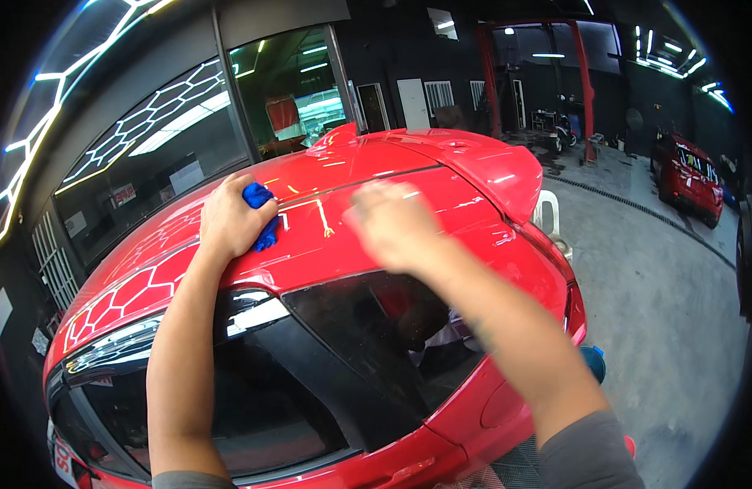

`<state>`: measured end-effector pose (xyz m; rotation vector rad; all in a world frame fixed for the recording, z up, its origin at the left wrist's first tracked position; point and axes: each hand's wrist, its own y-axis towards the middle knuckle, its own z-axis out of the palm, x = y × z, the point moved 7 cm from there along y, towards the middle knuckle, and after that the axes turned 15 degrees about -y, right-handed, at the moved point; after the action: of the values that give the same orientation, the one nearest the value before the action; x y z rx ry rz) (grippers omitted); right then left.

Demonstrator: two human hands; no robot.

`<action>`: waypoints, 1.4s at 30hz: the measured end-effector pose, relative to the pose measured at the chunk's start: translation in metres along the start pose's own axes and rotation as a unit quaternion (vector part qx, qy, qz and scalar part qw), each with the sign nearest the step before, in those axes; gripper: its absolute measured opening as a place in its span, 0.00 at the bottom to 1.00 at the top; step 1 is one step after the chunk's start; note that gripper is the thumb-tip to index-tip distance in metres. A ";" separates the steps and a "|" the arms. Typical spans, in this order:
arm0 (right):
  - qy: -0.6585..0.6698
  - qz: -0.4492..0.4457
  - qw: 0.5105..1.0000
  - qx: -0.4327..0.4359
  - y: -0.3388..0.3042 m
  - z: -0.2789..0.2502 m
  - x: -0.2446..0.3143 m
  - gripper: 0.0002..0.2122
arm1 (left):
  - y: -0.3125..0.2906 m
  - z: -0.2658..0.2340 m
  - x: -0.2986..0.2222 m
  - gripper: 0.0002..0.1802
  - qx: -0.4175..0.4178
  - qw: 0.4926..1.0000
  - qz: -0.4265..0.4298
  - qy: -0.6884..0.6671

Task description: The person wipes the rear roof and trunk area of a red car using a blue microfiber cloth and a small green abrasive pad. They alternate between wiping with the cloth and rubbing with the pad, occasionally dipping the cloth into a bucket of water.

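Note:
A glossy red car (327,253) fills the middle, its roof and side windows in front of me. My left hand (231,213) rests on the roof near its side edge, closed around a crumpled blue cloth (262,218) that pokes out past the thumb. Over the rear part of the roof, my right hand (392,224) is smeared by motion. Its fingers look curled, but I cannot make out whether anything is in them. Light strips reflect in the paint between the two hands.
A rear spoiler (506,183) and a red roof fin (335,138) stick up from the car. Beyond it are a white plastic chair (547,210), a red post lift (586,90) and another red car (690,179). A teal bucket (593,363) stands by the rear bumper.

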<state>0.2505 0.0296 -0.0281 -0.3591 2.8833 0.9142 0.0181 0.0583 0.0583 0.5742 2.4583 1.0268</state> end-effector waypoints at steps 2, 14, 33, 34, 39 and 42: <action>-0.034 -0.033 0.983 -0.177 -0.003 0.015 0.027 0.28 | 0.006 0.011 -0.009 0.26 -0.009 0.999 0.016 -0.031; -0.067 -0.047 0.985 -0.153 0.011 0.024 0.011 0.28 | 0.008 0.012 -0.001 0.28 -0.012 0.999 0.024 -0.038; -0.021 0.145 0.987 0.061 0.019 0.012 -0.126 0.26 | 0.016 0.010 -0.009 0.28 -0.001 0.999 0.009 -0.048; 0.025 0.115 0.988 0.097 0.030 0.007 -0.075 0.26 | 0.015 0.003 -0.002 0.28 -0.005 0.999 0.005 -0.039; 0.015 -0.054 0.995 -0.079 0.043 0.005 0.081 0.29 | 0.015 0.010 0.009 0.26 -0.022 0.996 -0.007 -0.089; 0.082 -0.050 0.995 0.009 0.032 0.003 0.026 0.29 | 0.010 -0.001 0.031 0.26 -0.028 0.996 -0.023 -0.086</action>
<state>0.2173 0.0512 -0.0169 -0.5965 2.9853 0.8812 -0.0056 0.0800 0.0598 0.5619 2.2757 0.9815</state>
